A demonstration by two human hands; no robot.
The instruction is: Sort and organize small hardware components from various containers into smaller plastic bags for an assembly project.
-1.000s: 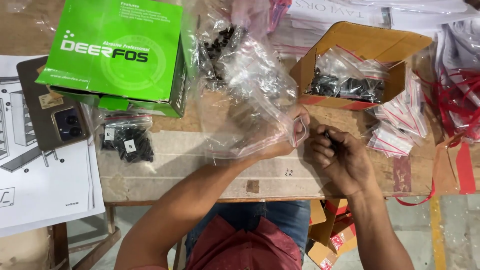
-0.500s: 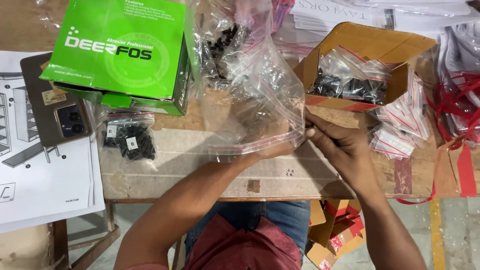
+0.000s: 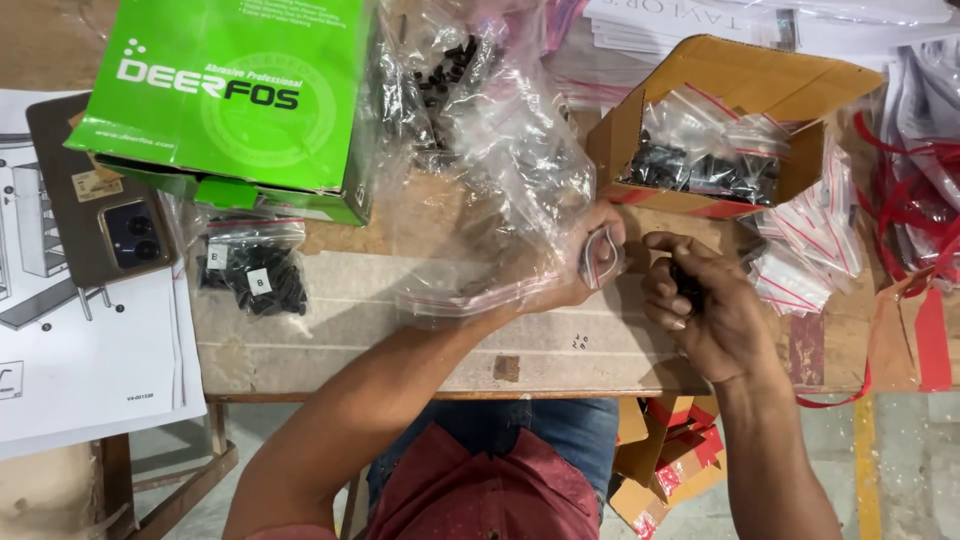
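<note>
Cluttered wooden worktop [image 3: 420, 345]. Left hand [image 3: 585, 262] pinches shut on the red-striped mouth of a clear, crinkled plastic bag [image 3: 490, 190] mid-worktop; right hand [image 3: 700, 305] curled closed around small black screws [image 3: 688, 285], near front edge.

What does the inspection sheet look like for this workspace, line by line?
Surface: wooden bench, worn, largely covered.
Job's things: large clear zip bag lying open on the bench; small dark parts in the right hand.
Clutter: green box; small labelled bags of black parts; phone; printed drawing sheet; cardboard box of bagged black parts; loose small zip bags; red straps.
Hands: left hand pinches the large bag's mouth; right hand curled around small dark parts, close to the bag mouth.
Cables: nothing seen.
Surroundings: folded cartons on the floor under the bench.
</note>
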